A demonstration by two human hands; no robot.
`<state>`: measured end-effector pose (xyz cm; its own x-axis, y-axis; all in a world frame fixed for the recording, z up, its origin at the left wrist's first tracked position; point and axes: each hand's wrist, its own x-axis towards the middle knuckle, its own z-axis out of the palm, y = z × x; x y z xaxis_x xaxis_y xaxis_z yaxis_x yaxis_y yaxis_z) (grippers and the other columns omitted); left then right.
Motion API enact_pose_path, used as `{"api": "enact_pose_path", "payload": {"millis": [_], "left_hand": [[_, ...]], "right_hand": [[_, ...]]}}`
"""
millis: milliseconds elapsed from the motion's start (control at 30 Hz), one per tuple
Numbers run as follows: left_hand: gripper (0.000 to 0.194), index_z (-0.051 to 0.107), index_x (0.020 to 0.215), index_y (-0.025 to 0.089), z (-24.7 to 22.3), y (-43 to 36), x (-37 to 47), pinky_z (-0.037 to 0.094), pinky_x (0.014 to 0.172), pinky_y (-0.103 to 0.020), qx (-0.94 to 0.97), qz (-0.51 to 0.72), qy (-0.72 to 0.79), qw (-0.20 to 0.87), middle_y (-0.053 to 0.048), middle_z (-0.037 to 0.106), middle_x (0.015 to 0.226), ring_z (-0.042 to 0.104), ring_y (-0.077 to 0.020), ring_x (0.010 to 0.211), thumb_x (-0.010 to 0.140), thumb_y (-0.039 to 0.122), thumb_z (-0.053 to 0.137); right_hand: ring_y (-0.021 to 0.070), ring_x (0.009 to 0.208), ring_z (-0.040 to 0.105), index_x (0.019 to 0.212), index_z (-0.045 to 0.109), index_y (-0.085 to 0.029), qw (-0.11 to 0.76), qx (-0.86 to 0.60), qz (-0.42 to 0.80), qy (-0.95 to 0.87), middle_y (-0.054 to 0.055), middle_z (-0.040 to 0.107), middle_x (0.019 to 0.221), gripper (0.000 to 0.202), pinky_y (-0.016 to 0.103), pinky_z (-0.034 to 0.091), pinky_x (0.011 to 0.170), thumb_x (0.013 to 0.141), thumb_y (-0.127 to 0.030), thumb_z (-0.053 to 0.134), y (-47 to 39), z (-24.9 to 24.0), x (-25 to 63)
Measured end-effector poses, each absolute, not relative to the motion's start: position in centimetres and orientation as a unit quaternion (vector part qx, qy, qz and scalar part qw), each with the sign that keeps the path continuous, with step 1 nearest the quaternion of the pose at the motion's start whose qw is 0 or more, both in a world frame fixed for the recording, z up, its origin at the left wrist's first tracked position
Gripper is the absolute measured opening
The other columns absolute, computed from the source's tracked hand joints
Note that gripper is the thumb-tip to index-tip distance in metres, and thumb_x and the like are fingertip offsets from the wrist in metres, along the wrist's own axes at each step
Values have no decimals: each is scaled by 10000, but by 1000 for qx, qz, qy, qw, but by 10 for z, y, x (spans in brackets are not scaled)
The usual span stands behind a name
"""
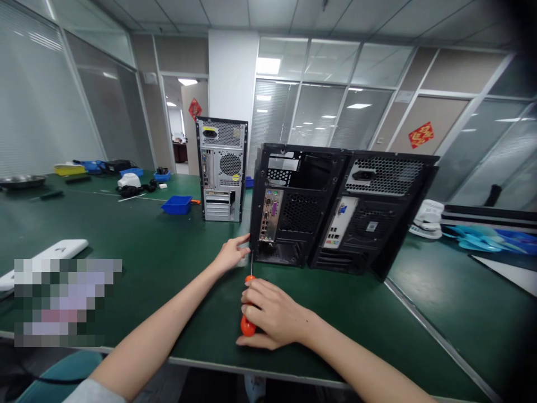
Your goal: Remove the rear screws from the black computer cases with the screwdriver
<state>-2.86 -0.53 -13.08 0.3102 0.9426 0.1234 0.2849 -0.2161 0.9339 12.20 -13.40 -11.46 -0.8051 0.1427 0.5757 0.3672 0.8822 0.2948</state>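
Note:
My right hand (272, 313) is wrapped round the orange handle of a screwdriver (248, 326). Its thin shaft points away from me, and the tip meets the lower left rear edge of a black computer case (289, 210). Beside the tip, my left hand (230, 253) rests against that same edge, fingers stretched out and thumb apart. Whether a screw sits under the tip is too small to tell. Ports and an empty upper bay show on the back of this case. A second black computer case (361, 215) stands tight against its right side.
Farther back stands a silver-backed computer tower (222, 170) with a blue tray (177, 205) to its left. A white device (62, 252) lies at the left of the green table (168, 240). Blue plastic pieces (482, 238) and a white device (428, 218) are at the right.

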Motion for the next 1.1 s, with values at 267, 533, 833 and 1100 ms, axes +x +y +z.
{"api": "enact_pose_path", "payload": {"millis": [267,533,833,1100], "left_hand": [[598,501,1377,202,-132,-5,-28,560,833,-330,679,381,450,437,-78,567,1370,683,-182,922,790,121,585],[611,493,1384,190,-133,-3,-28,562,839,-327,679,376,456,435,-75,559,1378,686,-195,947,784,129,592],[610,479,1392,183,-132,-4,-28,563,838,-326,681,372,456,436,-74,544,1392,689,-194,947,791,122,569],[594,498,1380,194,-133,-2,-29,560,855,-327,689,369,453,429,-56,536,1399,687,-200,968,794,137,580]], "right_hand": [[158,733,470,788,546,-191,290,-166,-183,-925,33,517,780,380,350,461,796,825,-568,541,-135,-116,123],[157,716,397,889,624,-230,280,-169,-208,-922,28,475,781,319,313,437,709,827,-535,554,-140,-111,123],[176,864,513,859,606,-190,276,-145,-194,-930,92,548,941,334,392,472,914,845,-516,534,-134,-116,124],[223,1307,445,843,574,-148,270,-117,-115,-949,165,588,1267,286,423,342,1134,871,-422,496,-133,-114,123]]}}
